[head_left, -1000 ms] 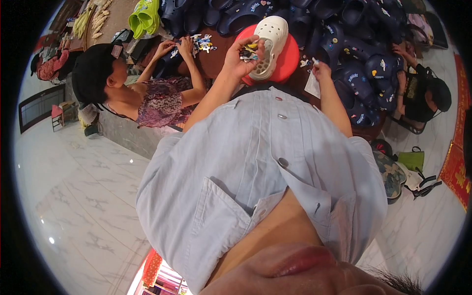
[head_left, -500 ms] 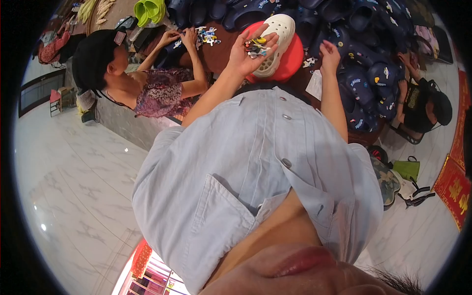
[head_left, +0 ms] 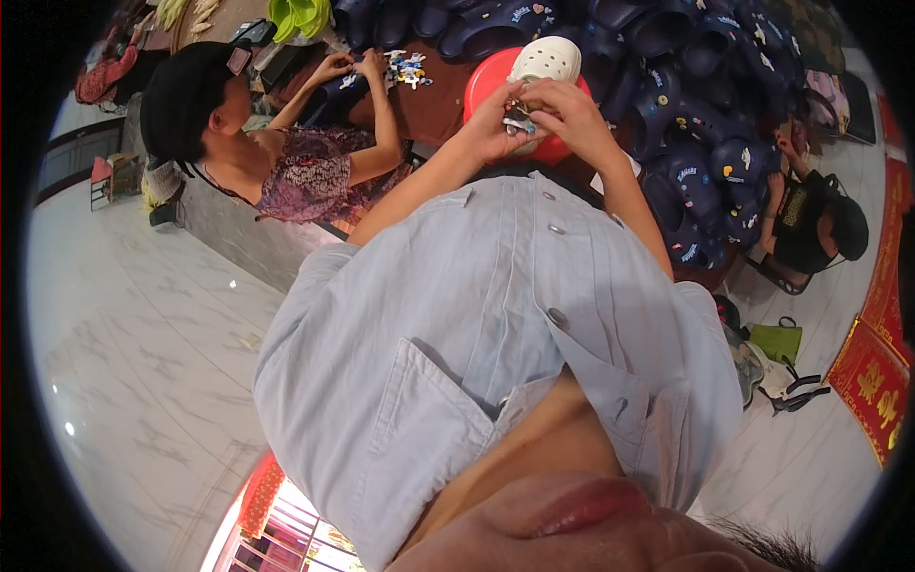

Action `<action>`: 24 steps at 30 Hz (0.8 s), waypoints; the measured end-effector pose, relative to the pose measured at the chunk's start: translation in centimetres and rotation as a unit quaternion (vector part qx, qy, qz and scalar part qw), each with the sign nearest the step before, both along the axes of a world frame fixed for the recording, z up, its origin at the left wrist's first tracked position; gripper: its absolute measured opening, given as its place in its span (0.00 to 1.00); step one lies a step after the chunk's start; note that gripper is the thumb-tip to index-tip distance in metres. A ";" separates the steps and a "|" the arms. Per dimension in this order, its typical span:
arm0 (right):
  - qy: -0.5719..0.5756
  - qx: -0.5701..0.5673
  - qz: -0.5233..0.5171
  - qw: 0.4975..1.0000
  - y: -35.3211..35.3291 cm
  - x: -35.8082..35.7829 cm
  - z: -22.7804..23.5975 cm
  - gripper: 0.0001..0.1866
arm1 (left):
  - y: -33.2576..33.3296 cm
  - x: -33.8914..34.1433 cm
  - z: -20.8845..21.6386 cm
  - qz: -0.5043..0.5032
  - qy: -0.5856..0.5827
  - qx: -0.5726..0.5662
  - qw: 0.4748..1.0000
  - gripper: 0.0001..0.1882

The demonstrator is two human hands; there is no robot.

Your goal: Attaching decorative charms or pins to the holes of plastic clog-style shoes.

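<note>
My left hand (head_left: 491, 133) is cupped, palm up, with a small pile of colourful shoe charms (head_left: 519, 125) in it. Reaching in from the other side, my right hand (head_left: 575, 116) has its bent fingers at those charms; what its fingertips pinch is too small to make out. Just beyond both hands a white clog with holes (head_left: 548, 59) rests on a red round surface (head_left: 483, 84). My hands hide the clog's nearer part.
Dark blue clogs (head_left: 701, 157), many bearing charms, are heaped at the right and back. At left a co-worker (head_left: 315, 176) handles things near loose charms (head_left: 410, 71) on the brown table (head_left: 429, 110). Lime green clogs (head_left: 298, 17) lie at the back. Another person (head_left: 810, 214) sits at right.
My right hand has moved left from beside the clog heap to the charms in my left palm. My left hand has come lower and its fingers have curled.
</note>
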State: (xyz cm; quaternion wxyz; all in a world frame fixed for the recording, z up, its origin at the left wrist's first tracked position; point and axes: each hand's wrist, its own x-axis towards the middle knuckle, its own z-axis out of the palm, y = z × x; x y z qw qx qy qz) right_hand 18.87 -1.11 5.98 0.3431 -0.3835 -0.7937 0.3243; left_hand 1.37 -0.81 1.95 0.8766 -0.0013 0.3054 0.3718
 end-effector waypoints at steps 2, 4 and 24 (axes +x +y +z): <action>0.016 -0.050 -0.015 0.998 -0.1 0.1 -0.4 0.13 | -0.1 -0.1 -0.4 -0.024 -0.039 0.004 0.999 0.17; 0.043 -0.110 -0.020 0.993 0.0 0.3 -0.3 0.13 | -0.3 0.3 0.2 -0.018 -0.009 0.005 1.000 0.18; 0.283 -0.201 -0.273 0.897 4.6 2.6 -5.4 0.07 | 1.6 -0.1 0.8 -0.142 0.106 0.180 0.968 0.21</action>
